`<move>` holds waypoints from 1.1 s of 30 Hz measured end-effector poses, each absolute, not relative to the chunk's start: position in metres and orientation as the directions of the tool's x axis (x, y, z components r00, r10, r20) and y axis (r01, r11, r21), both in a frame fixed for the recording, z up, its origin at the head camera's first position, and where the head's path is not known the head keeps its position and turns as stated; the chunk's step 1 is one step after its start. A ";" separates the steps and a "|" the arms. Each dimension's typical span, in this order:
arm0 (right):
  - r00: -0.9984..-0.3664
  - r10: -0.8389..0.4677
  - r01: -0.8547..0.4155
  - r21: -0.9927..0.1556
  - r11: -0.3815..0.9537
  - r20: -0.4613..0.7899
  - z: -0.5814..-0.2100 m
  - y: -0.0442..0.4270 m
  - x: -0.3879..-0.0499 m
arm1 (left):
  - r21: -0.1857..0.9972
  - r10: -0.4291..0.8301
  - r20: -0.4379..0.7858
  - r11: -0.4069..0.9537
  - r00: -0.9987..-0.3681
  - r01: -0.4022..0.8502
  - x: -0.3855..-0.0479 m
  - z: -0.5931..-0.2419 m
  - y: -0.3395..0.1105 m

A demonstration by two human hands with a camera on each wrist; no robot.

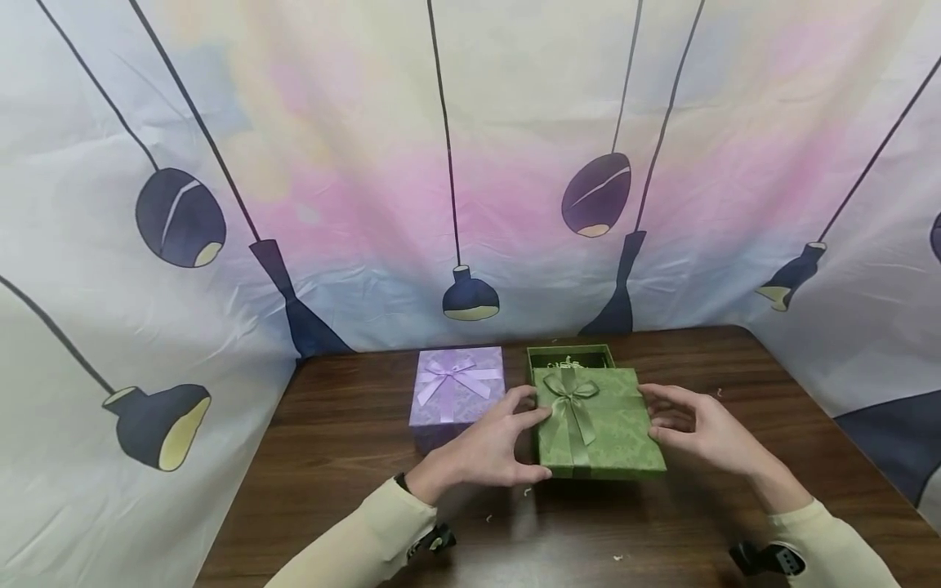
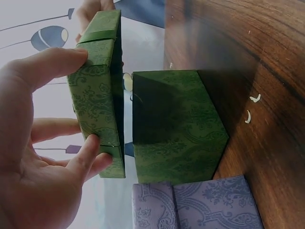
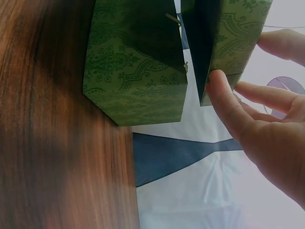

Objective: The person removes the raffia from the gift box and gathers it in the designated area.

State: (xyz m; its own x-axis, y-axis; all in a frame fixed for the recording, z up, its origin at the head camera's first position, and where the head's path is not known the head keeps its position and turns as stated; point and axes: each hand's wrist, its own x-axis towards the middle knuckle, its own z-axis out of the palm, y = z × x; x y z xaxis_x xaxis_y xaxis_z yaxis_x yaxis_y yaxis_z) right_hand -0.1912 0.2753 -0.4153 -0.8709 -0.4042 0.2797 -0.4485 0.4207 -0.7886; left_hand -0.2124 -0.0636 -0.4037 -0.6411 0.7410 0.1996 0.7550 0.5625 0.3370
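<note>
A: Where is the green lid [image 1: 617,429] held?

B: It is held between the left hand [image 1: 500,445] and the right hand [image 1: 709,429], above the green box [image 2: 176,124]. In both wrist views, lid and box are seen apart, with a gap between them.

A: How is it gripped on the left?

B: The lid's left side is gripped by the thumb and fingers. The thumb is pressed near the front corner and the other fingertips are set along the side wall, with a wide spread between thumb and fingers.

A: And on the right?

B: The opposite side is gripped by the thumb and fingers of the right hand. One fingertip is seen at the lower rim, near a corner; some of the other fingers are partly hidden in the head view.

A: Is the box covered?

B: Only in part, as seen from the head. The lid is set toward the person, so the far rim is exposed and pale shredded filling [image 1: 566,364] is shown inside.

A: What is found near the left fingertips?

B: The green bow [image 1: 572,398], tied on the lid's top, is located just beside them. The purple box [image 1: 481,400] is placed left of the green one, and pale scraps [image 2: 255,98] are scattered on the brown table [image 1: 353,433].
</note>
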 end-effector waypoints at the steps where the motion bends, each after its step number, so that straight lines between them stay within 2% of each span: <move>1: -0.870 -0.404 -0.450 -0.789 0.419 0.282 -0.416 0.275 -0.191 | 0.340 0.741 0.198 0.562 -0.642 0.754 -0.212 -0.404 -0.064; 13: -0.858 -0.416 -0.468 -0.790 0.396 0.301 -0.417 0.274 -0.188 | 0.342 0.741 0.192 0.564 -0.644 0.752 -0.208 -0.406 -0.066; 33: -0.871 -0.438 -0.407 -0.828 0.386 0.224 -0.424 0.276 -0.178 | 0.318 0.758 0.216 0.541 -0.615 0.778 -0.198 -0.413 -0.066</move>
State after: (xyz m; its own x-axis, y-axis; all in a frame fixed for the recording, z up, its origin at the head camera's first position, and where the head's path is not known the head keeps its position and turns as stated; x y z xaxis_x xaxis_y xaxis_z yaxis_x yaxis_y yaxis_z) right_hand -0.1776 0.2761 -0.4241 -0.8706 -0.4380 0.2239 -0.4071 0.3859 -0.8279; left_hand -0.1976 -0.0660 -0.4128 -0.6154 0.7580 0.2162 0.7784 0.5414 0.3177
